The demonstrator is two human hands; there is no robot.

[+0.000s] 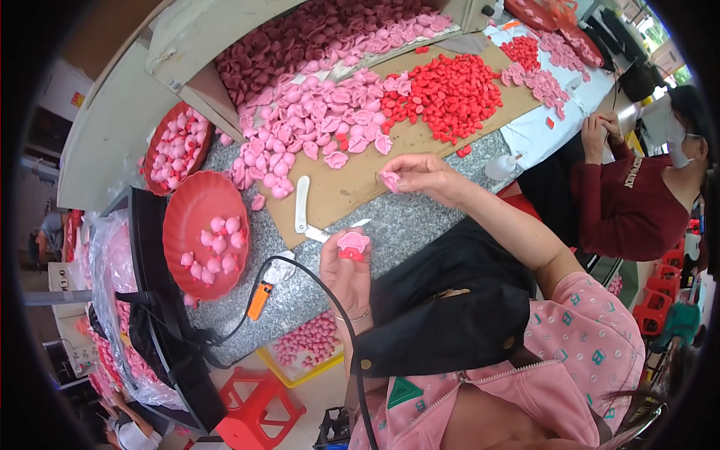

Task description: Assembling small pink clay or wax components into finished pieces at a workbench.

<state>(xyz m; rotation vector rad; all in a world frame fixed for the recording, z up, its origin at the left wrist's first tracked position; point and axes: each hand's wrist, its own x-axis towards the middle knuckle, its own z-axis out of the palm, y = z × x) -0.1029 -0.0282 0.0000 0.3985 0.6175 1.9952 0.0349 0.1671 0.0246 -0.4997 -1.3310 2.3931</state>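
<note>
At the right, the dark red sweater of a co-worker carries one line of pale capital letters. Near, the pink garment shows the same green letter printed several times. On its green triangular patch and the red-yellow label at left, any writing is too small for reading.

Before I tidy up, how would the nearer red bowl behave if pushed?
The bowl looks like thin fluted plastic, so probably stiff and light. Its pink pieces look roundish and loose, so they may roll if it tilts.
</note>
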